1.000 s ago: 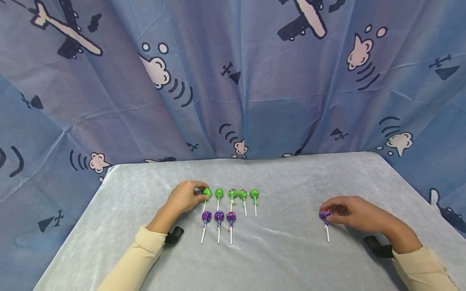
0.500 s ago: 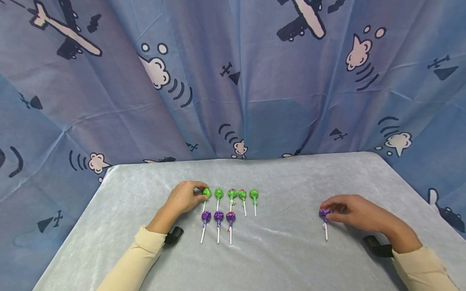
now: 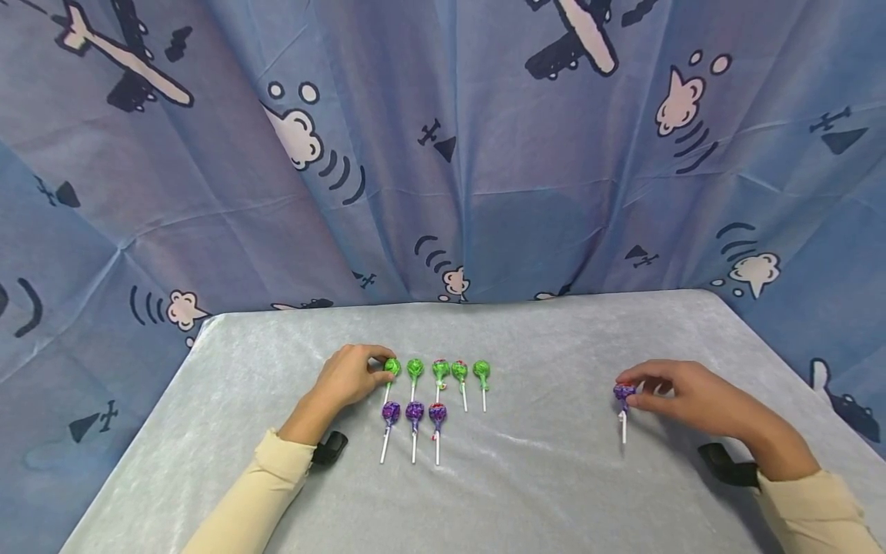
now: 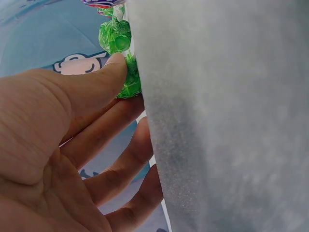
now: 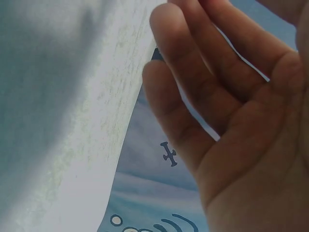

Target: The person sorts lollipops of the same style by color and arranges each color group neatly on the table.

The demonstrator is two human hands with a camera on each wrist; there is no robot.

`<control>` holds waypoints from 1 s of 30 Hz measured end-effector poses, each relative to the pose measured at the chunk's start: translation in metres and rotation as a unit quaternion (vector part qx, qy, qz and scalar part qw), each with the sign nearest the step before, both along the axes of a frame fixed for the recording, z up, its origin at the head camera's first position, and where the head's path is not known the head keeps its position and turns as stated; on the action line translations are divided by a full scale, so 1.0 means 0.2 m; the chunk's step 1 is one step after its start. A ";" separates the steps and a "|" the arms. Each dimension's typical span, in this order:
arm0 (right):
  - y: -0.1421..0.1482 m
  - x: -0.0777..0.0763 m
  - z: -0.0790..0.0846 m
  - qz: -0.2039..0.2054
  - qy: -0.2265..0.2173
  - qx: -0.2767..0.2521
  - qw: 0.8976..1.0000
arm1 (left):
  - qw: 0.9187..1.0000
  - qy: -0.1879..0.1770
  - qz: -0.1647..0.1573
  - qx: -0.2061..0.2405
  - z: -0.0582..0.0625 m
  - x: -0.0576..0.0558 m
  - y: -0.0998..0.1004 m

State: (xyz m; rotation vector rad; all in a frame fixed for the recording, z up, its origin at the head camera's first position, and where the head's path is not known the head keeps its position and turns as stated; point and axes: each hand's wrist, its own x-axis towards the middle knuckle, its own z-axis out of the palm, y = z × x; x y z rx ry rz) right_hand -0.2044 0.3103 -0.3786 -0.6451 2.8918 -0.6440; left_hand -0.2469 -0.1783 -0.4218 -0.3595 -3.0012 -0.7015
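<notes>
My left hand [image 3: 351,375] pinches the head of the leftmost green lollipop [image 3: 392,367] between thumb and index finger. In the left wrist view, the thumb lies across its green wrapper [image 4: 130,84], while the other fingers spread along the table. On the right side, my right hand [image 3: 681,396] grips a purple lollipop [image 3: 624,392] by its wrapped head, its white stick pointing down toward me. The right wrist view shows three fingers [image 5: 178,96] of that hand; the lollipop is outside that view.
More green lollipops [image 3: 441,370] continue the back row to the right. In front of them lie three purple lollipops [image 3: 414,413], sticks toward me. A silvery cloth covers the table [image 3: 526,492], and a blue patterned curtain [image 3: 526,154] hangs behind its far edge.
My right hand has moved slightly away from me and to the right with the purple lollipop, whose stick now hangs straighter. The left hand has stayed on the green lollipop.
</notes>
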 end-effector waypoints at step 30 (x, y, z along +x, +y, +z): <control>-0.10 0.00 -0.01 0.024 -0.015 -0.018 0.999 | 0.999 -0.007 -0.028 0.031 0.10 0.12 -0.04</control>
